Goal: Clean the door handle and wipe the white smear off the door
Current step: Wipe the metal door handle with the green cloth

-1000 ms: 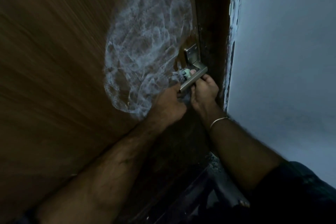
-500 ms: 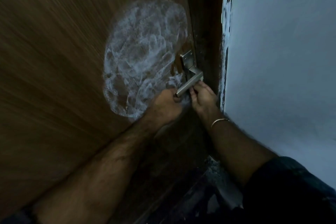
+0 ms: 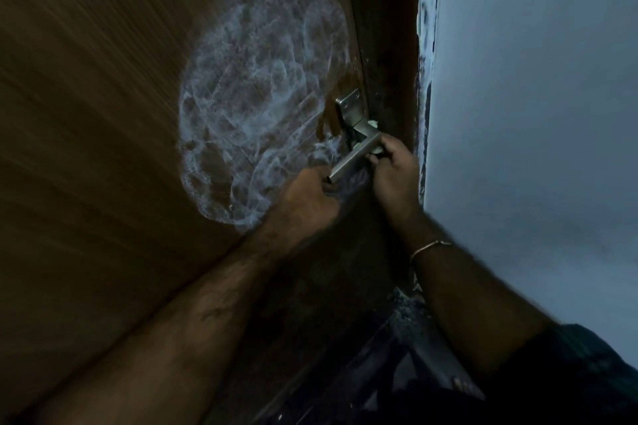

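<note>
Setting: dim wooden door [image 3: 103, 148] beside a pale wall [image 3: 535, 114].
Smear [image 3: 255, 107]: broad, left of handle.
Handle [image 3: 355, 157]: long axis slants near-left to far-right.
Left hand [image 3: 307, 197]: fingers curled on near tip.
Right hand [image 3: 393, 169]: fingers pinched at far end; a pale scrap shows there, kind unclear.

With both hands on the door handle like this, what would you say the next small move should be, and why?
Probably finish rubbing the door handle with the pale wad that the right hand presses near its bend, while the left hand steadies the free end. The white smear on the door looks wholly unwiped, so that should come afterwards.
</note>
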